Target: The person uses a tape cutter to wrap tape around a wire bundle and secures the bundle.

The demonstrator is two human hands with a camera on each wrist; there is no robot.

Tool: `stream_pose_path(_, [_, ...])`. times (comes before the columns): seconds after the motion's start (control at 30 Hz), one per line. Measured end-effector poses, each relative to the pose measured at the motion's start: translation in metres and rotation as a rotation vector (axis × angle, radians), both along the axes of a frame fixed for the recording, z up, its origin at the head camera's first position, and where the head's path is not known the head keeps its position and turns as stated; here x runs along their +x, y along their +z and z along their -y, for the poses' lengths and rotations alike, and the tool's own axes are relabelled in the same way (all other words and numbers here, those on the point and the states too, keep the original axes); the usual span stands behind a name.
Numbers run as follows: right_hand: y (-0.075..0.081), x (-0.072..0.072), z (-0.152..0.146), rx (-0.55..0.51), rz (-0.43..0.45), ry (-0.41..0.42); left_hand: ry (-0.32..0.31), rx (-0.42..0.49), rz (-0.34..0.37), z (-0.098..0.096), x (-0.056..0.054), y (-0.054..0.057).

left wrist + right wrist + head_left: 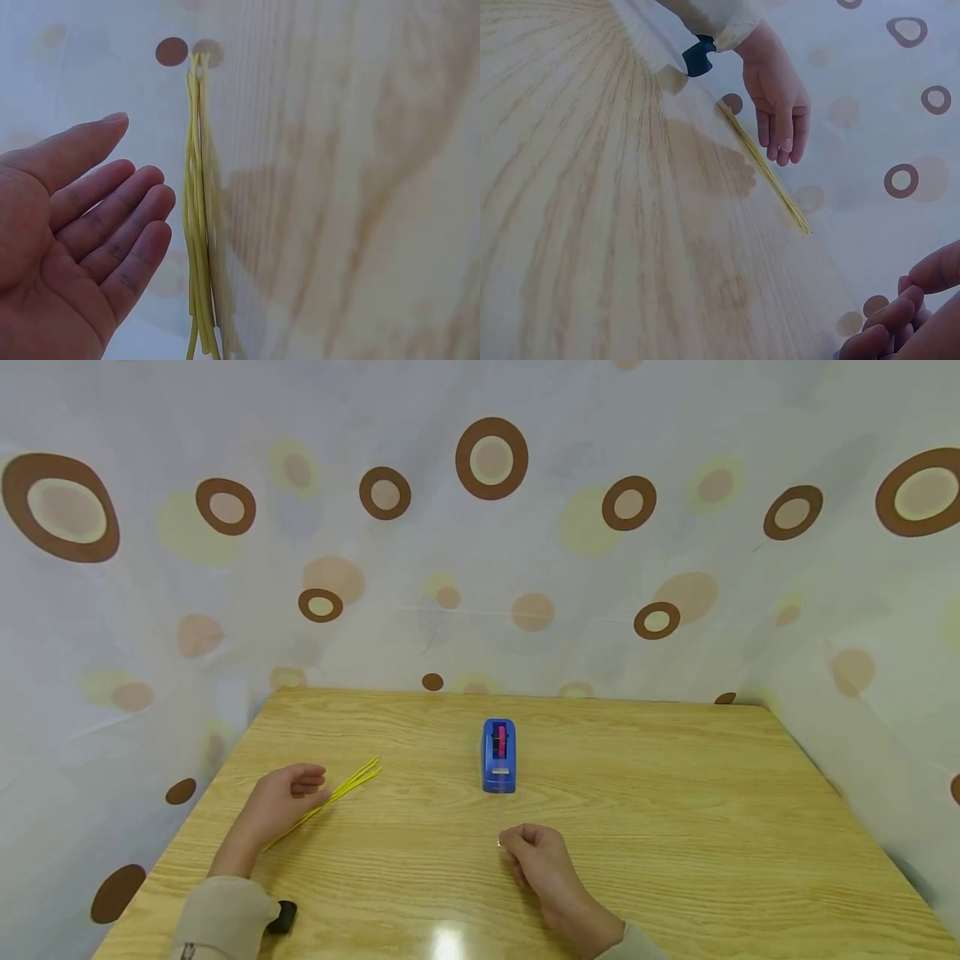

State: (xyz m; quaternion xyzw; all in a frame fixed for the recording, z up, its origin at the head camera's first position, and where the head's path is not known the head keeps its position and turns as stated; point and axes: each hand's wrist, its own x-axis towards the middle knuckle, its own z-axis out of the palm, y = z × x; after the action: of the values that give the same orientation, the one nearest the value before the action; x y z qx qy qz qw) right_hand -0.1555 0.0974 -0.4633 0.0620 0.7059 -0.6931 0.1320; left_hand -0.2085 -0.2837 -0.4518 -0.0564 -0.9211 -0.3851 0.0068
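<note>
My left hand (281,806) hovers over the left part of the table, beside a loose bundle of thin yellow wire-like strands (352,783). In the left wrist view its fingers are relaxed and apart from the strands (196,217), with nothing in the palm. A blue tape dispenser (498,777) with a pink core stands mid-table. From its front a clear strip of tape (500,814) runs towards me, faintly visible. Its end is pinched between thumb and forefinger of my right hand (543,864). In the right wrist view only part of that hand (915,319) shows, at the lower right corner.
The wooden table (675,827) reaches back to a pale curtain (420,552) patterned with brown rings, which also hangs at both sides. A small black object (282,917) sits at the left sleeve's inner wrist. Light glares off the table's front.
</note>
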Motion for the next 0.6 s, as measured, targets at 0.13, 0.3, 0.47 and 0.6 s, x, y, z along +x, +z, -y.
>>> stream_pose_path(0.13, [-0.0009, -0.0013, 0.002, 0.011, 0.001, -0.001, -0.008, 0.008, 0.01, 0.0044, 0.0009, -0.002])
stream_pose_path(0.3, [-0.0003, -0.0004, 0.0021, 0.021, 0.0, -0.022, -0.011, 0.007, 0.025, 0.0046, 0.0, -0.0042])
stream_pose_path(0.47, [-0.0017, -0.0014, 0.0005, 0.013, 0.001, -0.013, 0.029, -0.016, 0.052, 0.0048, -0.0007, -0.0054])
stream_pose_path(0.6, [-0.0032, -0.0025, -0.0003, 0.013, -0.005, 0.001, 0.055, -0.025, 0.068, 0.0056, -0.0016, -0.006])
